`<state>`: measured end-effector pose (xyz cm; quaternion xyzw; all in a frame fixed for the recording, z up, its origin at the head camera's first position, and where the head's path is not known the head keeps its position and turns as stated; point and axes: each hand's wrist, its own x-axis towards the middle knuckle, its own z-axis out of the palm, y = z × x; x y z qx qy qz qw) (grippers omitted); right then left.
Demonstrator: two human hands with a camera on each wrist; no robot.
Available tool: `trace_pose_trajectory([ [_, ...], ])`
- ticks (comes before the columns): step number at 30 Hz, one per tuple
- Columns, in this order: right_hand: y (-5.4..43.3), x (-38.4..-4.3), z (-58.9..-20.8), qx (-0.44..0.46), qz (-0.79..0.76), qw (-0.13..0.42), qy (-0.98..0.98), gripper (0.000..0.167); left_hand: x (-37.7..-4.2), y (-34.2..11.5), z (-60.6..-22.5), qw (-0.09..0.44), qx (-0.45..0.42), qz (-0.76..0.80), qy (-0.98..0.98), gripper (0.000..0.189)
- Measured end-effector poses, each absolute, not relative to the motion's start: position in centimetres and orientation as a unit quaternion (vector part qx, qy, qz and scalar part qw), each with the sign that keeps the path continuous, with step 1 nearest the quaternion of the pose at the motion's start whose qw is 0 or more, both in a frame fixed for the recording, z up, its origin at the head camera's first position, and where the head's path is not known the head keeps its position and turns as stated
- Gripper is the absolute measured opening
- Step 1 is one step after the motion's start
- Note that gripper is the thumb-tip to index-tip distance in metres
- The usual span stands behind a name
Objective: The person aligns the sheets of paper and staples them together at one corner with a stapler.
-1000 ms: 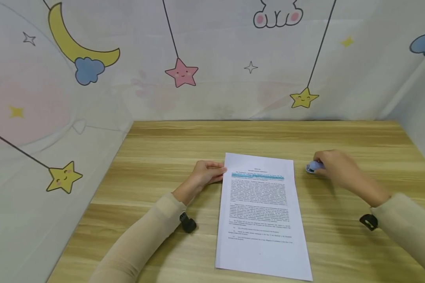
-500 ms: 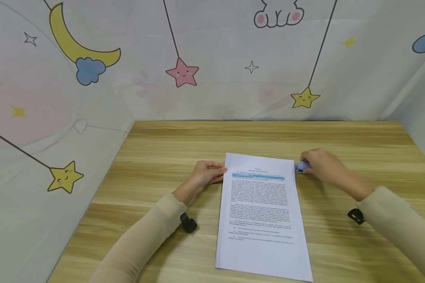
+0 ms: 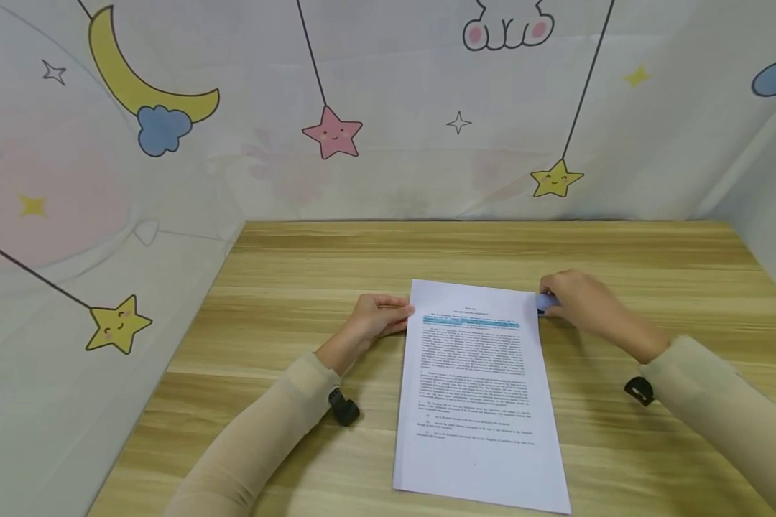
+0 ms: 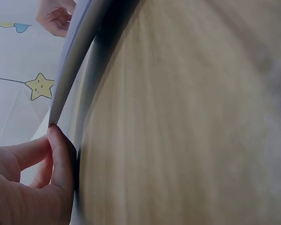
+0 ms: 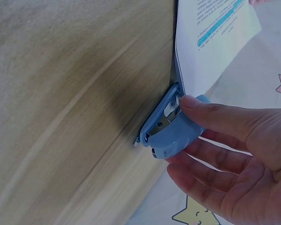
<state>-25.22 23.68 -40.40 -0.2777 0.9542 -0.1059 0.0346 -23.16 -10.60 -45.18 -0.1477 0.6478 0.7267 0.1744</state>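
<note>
A stack of printed paper sheets [image 3: 472, 402] lies on the wooden table, with blue highlighted lines near its top. My left hand [image 3: 376, 317] pinches the upper left edge of the sheets between thumb and fingers; in the left wrist view that edge is raised off the table. At the upper right corner, my right hand [image 3: 585, 309] holds a small blue stapler [image 5: 175, 133]. The right wrist view shows the stapler's jaws around the corner of the sheets, thumb on top. How deep the paper sits inside is hidden.
The wooden table [image 3: 297, 258] runs back to a white cloth backdrop [image 3: 388, 179] printed with stars, a moon and clouds. A black wrist device [image 3: 344, 408] is on the left sleeve, another black wrist device [image 3: 639, 390] on the right.
My right hand has moved left with the stapler, from apart from the paper to its upper right corner. The left hand and the sheets have stayed put.
</note>
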Motion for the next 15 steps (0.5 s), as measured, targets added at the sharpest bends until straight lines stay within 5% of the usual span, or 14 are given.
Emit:
trace_pose_trajectory([
  [15,23.47,-25.47,-40.28,-0.278,-0.118,0.043,0.952,0.022,-23.13,-10.58,-45.17,0.174,-0.147,0.727,0.647,0.020],
])
